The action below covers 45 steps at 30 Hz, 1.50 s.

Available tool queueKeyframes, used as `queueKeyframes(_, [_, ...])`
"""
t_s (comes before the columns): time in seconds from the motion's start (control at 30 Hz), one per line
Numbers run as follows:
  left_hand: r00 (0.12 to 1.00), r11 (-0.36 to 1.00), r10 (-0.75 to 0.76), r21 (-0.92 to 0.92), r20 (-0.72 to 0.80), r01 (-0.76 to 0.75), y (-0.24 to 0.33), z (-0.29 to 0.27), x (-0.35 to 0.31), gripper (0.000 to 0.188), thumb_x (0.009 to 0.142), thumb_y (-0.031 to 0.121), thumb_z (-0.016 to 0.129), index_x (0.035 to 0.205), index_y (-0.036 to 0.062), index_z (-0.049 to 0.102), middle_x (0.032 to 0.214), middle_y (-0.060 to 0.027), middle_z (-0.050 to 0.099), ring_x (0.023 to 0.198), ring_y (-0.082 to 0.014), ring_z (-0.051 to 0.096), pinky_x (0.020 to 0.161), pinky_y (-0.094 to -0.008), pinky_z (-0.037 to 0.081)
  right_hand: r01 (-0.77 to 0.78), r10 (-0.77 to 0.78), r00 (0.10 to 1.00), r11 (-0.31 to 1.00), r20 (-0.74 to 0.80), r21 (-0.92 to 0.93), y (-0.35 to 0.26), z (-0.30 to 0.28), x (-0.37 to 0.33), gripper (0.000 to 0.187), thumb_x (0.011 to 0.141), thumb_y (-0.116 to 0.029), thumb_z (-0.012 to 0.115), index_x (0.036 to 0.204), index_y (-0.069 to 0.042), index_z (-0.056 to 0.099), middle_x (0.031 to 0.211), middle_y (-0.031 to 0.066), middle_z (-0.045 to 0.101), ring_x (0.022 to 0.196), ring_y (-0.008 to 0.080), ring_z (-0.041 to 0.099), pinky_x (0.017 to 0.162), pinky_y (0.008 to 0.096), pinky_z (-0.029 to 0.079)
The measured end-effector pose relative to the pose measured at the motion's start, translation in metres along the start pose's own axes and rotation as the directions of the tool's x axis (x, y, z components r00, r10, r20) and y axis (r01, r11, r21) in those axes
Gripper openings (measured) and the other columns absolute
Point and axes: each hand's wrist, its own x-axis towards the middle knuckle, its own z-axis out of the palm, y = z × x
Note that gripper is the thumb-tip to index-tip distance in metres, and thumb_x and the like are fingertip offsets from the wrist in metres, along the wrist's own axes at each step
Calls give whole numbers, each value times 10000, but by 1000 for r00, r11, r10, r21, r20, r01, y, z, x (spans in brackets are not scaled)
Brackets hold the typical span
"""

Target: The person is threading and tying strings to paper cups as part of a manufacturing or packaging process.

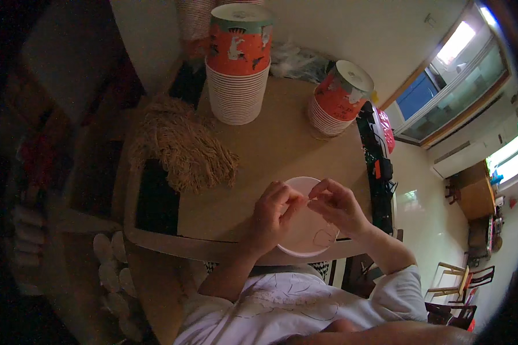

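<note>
My left hand point(272, 214) and my right hand point(341, 208) meet above a round white bucket point(296, 240) near the table's front edge. Thumb and forefinger are pinched together on both hands, the fingertips almost touching. What lies between them is too small to make out. A thin looped strand point(323, 237) shows inside the bucket, below my right hand. Beyond my left hand, a heap of tan, frayed strings point(184, 144) spreads over the table's left side.
A tall stack of upturned paper tubs point(239, 86) stands at the back, a shorter stack point(338, 99) to its right. Crumpled clear plastic point(298, 62) lies behind them. Black gear with cables point(381, 172) lines the right edge of the table point(270, 149).
</note>
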Motion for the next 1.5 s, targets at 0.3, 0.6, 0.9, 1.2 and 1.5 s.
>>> queueKeyframes(0.3, [996,985,93,146,5,-92,-2,-2,0,110,846,118,532,796,22,516,752,-124,510,684,-285,537,613,-336,426,237,-290,955,867,-58,-438,3,10,3,54,791,-12,608,843,-20,594,711,-34,522,576,5,361,494,164,301])
queueKeyframes(0.6, [988,988,-87,116,-124,102,-35,-22,6,143,847,18,506,959,16,593,857,-123,590,815,-224,589,696,-310,460,-231,232,973,972,-5,41,20,15,22,98,837,-131,575,827,-33,579,675,-23,493,605,42,455,538,188,372])
queueKeyframes(0.9, [966,966,-248,-55,71,252,-66,-21,-9,221,841,-22,456,1005,-6,603,924,-124,616,849,-197,601,744,-266,458,-374,392,920,880,-2,294,54,16,31,177,863,-194,563,949,-40,566,780,1,529,686,83,527,612,237,476])
queueKeyframes(1.2, [962,966,-254,-28,99,258,-60,-24,-8,230,834,-23,457,1008,3,605,936,-123,612,855,-203,599,737,-270,458,-394,404,915,884,15,253,61,16,36,197,860,-198,572,959,-28,564,803,14,544,713,94,547,617,244,496])
queueKeyframes(1.5, [943,954,-295,-14,152,300,-47,-16,-8,269,810,-63,465,1035,15,592,985,-92,601,924,-189,574,805,-279,445,-367,381,925,889,5,275,59,14,36,174,875,-194,540,934,-31,552,812,28,548,715,101,553,635,266,508])
